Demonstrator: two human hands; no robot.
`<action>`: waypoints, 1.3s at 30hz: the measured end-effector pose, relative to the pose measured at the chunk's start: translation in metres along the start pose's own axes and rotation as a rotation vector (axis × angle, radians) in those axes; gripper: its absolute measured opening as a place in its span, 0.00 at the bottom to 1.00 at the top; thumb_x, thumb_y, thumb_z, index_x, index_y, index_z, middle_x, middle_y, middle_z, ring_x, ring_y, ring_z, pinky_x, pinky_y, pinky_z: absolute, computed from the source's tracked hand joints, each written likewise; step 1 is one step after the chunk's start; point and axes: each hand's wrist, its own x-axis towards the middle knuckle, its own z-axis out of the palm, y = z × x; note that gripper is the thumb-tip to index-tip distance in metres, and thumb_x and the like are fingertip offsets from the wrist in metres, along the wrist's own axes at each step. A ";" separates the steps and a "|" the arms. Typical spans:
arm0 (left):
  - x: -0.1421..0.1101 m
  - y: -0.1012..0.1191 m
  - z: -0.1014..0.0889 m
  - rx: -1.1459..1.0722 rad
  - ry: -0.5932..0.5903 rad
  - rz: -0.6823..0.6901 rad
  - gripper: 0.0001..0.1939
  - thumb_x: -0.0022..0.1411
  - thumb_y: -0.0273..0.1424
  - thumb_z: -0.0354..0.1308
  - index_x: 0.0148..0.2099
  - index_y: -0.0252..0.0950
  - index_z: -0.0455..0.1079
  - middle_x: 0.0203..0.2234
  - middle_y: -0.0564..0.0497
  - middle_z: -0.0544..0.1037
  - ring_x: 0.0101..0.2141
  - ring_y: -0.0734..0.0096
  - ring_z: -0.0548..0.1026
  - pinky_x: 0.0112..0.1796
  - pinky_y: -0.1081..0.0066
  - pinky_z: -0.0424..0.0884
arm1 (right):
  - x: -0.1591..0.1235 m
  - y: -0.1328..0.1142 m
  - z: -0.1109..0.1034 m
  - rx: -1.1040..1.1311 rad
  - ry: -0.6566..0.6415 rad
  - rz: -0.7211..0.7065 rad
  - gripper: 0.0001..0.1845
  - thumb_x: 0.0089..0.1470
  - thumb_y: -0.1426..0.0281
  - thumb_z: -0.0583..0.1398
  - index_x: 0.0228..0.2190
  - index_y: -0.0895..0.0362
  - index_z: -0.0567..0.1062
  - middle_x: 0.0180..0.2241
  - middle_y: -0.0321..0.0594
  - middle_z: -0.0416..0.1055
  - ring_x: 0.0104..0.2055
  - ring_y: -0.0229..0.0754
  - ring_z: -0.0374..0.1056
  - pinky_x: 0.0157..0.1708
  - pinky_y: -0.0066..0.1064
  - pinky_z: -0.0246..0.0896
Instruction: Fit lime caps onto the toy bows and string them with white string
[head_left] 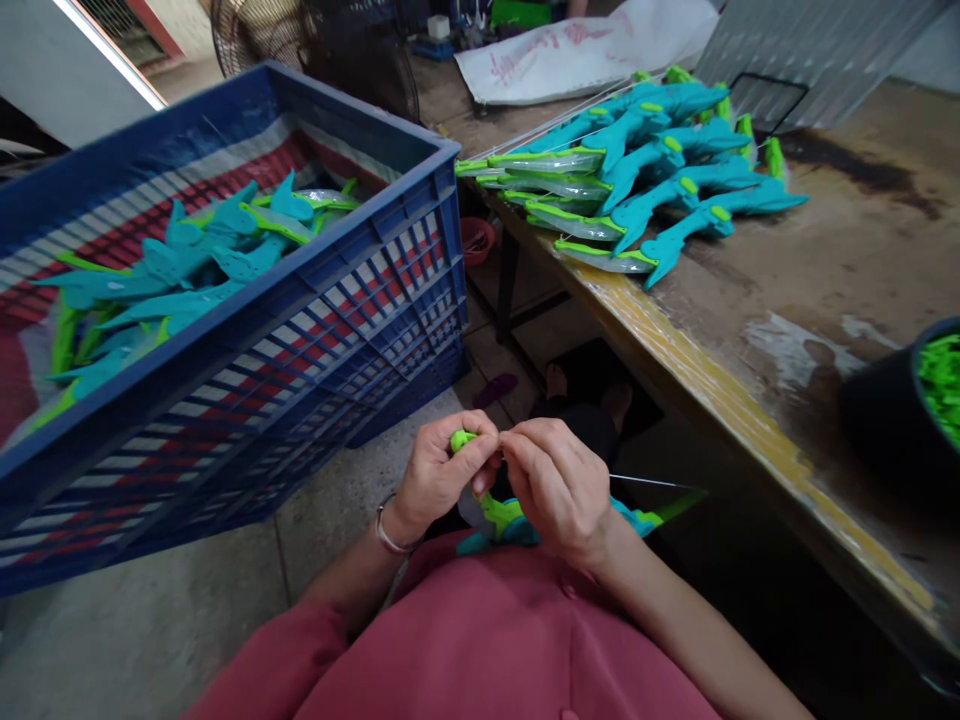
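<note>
My left hand (448,465) is closed around the lime-green end of a teal-and-green plastic piece (501,512) that looks like a toy bow. The piece lies across my lap, its middle partly hidden behind my hands. My right hand (556,485) is pinched close against the left fingertips. A thin white string (643,481) runs from behind the right hand out to the green far tip. Whatever sits between the fingertips is mostly hidden; it seems to be the string's end.
At left stands a blue plastic crate (360,290) with a striped liner, holding several similar pieces (202,255). More teal-and-green pieces with strings (652,170) are stacked on the worktable (750,290). A black bucket of green parts (892,410) is at right. A fan (352,50) stands behind.
</note>
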 end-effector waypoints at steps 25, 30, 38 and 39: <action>-0.003 0.001 0.007 0.082 0.093 0.020 0.15 0.71 0.38 0.58 0.33 0.35 0.68 0.21 0.57 0.68 0.18 0.82 0.65 0.21 0.79 0.62 | 0.002 -0.012 -0.002 0.063 0.048 0.185 0.13 0.63 0.71 0.63 0.49 0.57 0.70 0.38 0.45 0.75 0.39 0.44 0.73 0.36 0.35 0.73; -0.003 0.003 0.012 0.086 0.067 0.017 0.16 0.70 0.40 0.59 0.32 0.35 0.68 0.19 0.57 0.67 0.17 0.81 0.64 0.20 0.78 0.62 | 0.008 -0.013 -0.007 0.277 0.003 0.328 0.05 0.66 0.72 0.61 0.44 0.55 0.74 0.35 0.41 0.75 0.35 0.39 0.72 0.33 0.31 0.71; -0.001 -0.001 0.009 0.059 0.093 0.034 0.16 0.71 0.39 0.58 0.33 0.35 0.67 0.18 0.58 0.67 0.16 0.81 0.65 0.18 0.77 0.62 | 0.006 -0.013 -0.029 0.274 -0.061 0.435 0.05 0.64 0.73 0.60 0.34 0.55 0.75 0.26 0.34 0.70 0.26 0.34 0.66 0.25 0.28 0.60; -0.001 -0.001 0.008 0.056 0.095 0.031 0.16 0.71 0.39 0.58 0.33 0.35 0.66 0.18 0.58 0.67 0.16 0.81 0.64 0.18 0.77 0.62 | 0.003 -0.013 -0.030 0.276 -0.069 0.466 0.06 0.64 0.73 0.60 0.33 0.55 0.74 0.26 0.33 0.69 0.25 0.34 0.65 0.24 0.27 0.59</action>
